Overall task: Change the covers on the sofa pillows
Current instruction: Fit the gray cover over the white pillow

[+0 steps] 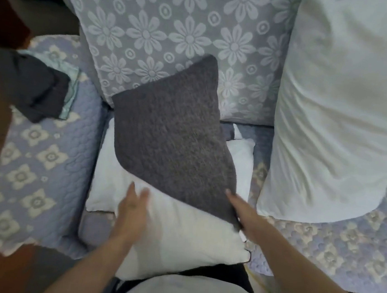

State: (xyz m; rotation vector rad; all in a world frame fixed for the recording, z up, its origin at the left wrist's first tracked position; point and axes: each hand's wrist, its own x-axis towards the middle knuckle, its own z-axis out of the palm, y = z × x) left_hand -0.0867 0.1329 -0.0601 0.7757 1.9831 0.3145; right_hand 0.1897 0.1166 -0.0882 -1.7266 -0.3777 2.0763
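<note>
The left hand [133,208] lies with straight, slightly spread fingers [144,194] flat on a bare white pillow insert [179,234], pressing it down. The right hand [244,213] reaches along the lower right edge of a dark grey woolly pillow [174,142]; its fingers look extended against that edge, though whether any curl underneath cannot be told. The grey pillow leans tilted, its top corner against the sofa's backrest and its lower edge resting on the white insert. The insert lies at the front edge of the sofa seat [40,155], which is covered in a lilac quilted throw with pale flowers. A second white insert [239,150] peeks out behind the grey pillow. A very large white pillow [337,113] stands at the seat's right side. Folded dark fabric [39,93], possibly spare covers, sits at the left edge.

The step in hand appears to be setting a covered pillow aside; next, a cover likely needs fetching for the bare insert.
</note>
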